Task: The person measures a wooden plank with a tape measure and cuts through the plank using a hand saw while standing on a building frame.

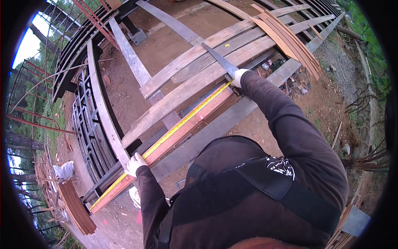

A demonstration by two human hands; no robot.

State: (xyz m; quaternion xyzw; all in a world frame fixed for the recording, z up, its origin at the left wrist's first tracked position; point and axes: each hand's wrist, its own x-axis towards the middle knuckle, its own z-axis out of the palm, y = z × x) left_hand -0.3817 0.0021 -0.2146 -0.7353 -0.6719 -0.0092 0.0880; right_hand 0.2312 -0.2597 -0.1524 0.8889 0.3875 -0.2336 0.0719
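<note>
Bare brown earth (170, 43) lies under an outdoor framework of metal beams and boards. Closed around the handle end of a handsaw (222, 60), the gloved right hand (239, 78) sits at the far right end of a yellow tape measure (203, 106); the saw blade points far and left, over the weathered boards (178, 97). The gloved left hand (134, 164) rests on the tape and the reddish wooden plank (187, 129) beneath it, nearer and to the left; how tightly its fingers close cannot be told.

Dark graduations run along the tape, too small to read, and a black-and-white patterned patch (281, 167) on the person's clothing is equally illegible. Passing under the left hand, the plank slants from near left to far right, ending just beside the right hand. Along its near side runs a broad grey beam (217, 129); the weathered boards lie beyond its far side.

Farther right, loose reddish slats (290, 41) cross the boards. On the left are a black metal lattice (89, 120), a white sack (64, 170) and a nearer stack of planks (75, 207), with trees (25, 145) behind.
</note>
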